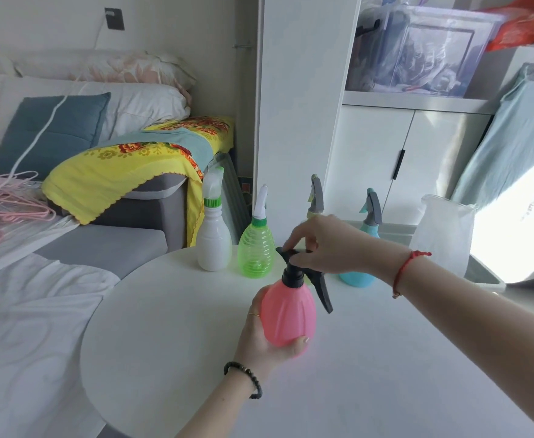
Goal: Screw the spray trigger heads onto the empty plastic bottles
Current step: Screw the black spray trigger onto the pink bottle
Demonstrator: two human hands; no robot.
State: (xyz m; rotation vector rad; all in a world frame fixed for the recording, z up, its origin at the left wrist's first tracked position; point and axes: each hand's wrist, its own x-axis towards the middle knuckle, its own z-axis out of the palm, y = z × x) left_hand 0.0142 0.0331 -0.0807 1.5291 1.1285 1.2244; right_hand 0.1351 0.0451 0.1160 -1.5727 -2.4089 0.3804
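Observation:
My left hand (261, 339) grips a pink plastic bottle (289, 314) from below, holding it above the white round table (171, 327). A black spray trigger head (303, 273) sits on the bottle's neck, and my right hand (325, 245) holds it from above. Behind stand a white bottle (213, 245) and a green ribbed bottle (256, 251), each with a white trigger head on top. A blue bottle (359, 278) with a grey trigger head stands behind my right wrist. Another grey trigger head (316, 196) rises behind my right hand; its bottle is mostly hidden.
A translucent white container (443, 235) stands at the table's back right. A grey sofa (107, 245) with a yellow flowered cloth (126, 172) and pink hangers (3, 203) lies to the left. A white cabinet (401, 159) stands behind the table.

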